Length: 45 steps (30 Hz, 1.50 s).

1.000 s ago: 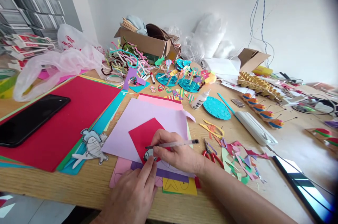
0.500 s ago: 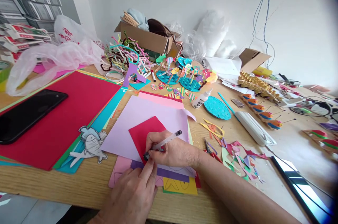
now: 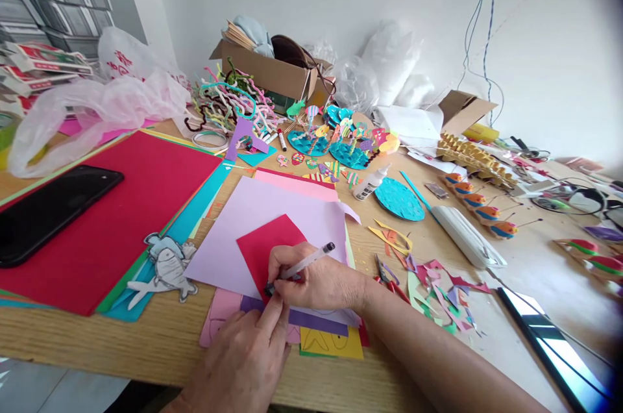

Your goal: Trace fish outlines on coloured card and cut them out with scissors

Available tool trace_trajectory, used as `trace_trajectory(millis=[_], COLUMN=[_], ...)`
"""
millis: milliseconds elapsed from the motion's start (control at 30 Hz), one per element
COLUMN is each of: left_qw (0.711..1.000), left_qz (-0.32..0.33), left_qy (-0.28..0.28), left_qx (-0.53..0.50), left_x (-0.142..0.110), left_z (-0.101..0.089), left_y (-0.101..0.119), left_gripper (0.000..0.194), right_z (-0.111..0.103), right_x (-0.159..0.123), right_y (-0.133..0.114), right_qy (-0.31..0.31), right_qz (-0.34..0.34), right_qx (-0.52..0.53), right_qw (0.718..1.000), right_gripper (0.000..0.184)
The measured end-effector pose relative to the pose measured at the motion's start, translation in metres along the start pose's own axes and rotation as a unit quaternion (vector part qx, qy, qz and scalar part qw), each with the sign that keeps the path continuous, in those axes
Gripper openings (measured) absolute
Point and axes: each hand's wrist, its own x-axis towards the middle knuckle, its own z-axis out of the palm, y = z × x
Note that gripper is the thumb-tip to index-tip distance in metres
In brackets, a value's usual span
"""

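Note:
A pen (image 3: pixel 311 258) with a clear barrel and dark ends is held by my right hand (image 3: pixel 316 276), its tip down at a small red sheet (image 3: pixel 265 250). My left hand (image 3: pixel 248 348) lies in front with fingers stretched out, the index fingertip close to the pen tip and pressing at the paper's near edge. Both hands hide the lower part of the red sheet. Beneath it is a lilac sheet (image 3: pixel 219 244). Purple, pink and yellow paper (image 3: pixel 335 343) pieces stick out below, the yellow one with pencil-like outlines. What the pen tip marks is hidden by my fingers.
Left lie a black phone (image 3: pixel 58 205) on stacked coloured sheets (image 3: pixel 160 186) and grey fish cutouts (image 3: pixel 172 270). On the right are scissors (image 3: pixel 389 280), paper scraps (image 3: pixel 448 289), a glue bottle (image 3: pixel 370 184), a blue disc (image 3: pixel 400 199) and a tablet-like device (image 3: pixel 549 341). Pipe cleaners (image 3: pixel 238 101) sit behind.
Hands, pen and red sheet stay almost in place. The whole view shifts very slightly.

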Motion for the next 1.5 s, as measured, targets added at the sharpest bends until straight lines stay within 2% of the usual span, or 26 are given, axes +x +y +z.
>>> trace_trajectory(millis=[133,333,533,1167,1367,1500], left_qw=[1.000,0.999,1.000,0.998,0.999,0.999], left_qz=[-0.002,-0.004,-0.005,0.006,0.012,-0.003], left_qy=[-0.001,-0.044,-0.027,-0.053,-0.036,-0.037], left_qx=[-0.007,-0.008,-0.002,0.030,0.029,0.010], left_x=[-0.0004,-0.0028,0.0001,-0.0026,-0.0036,-0.0008], left_z=[0.0006,0.0008,-0.0014,-0.0010,0.0002,0.0012], left_y=[0.0000,0.0001,-0.0001,-0.0005,-0.0017,-0.0008], left_gripper=[0.038,0.040,0.038,0.039,0.038,0.039], right_z=[0.0007,0.0004,0.0009,0.0054,0.0037,0.0042], right_x=[0.0002,0.0006,0.0004,-0.0036,-0.0058,-0.0072], right_y=[-0.0003,-0.0019,-0.0018,-0.0009,-0.0011,-0.0007], right_qy=[0.004,0.000,0.005,0.071,0.053,0.034], right_qz=[-0.002,-0.004,-0.010,-0.013,0.025,0.006], right_qx=[-0.012,-0.033,-0.044,-0.092,-0.016,-0.028], right_qw=[1.000,0.999,0.999,0.993,0.998,0.999], right_gripper=[0.015,0.016,0.015,0.016,0.016,0.015])
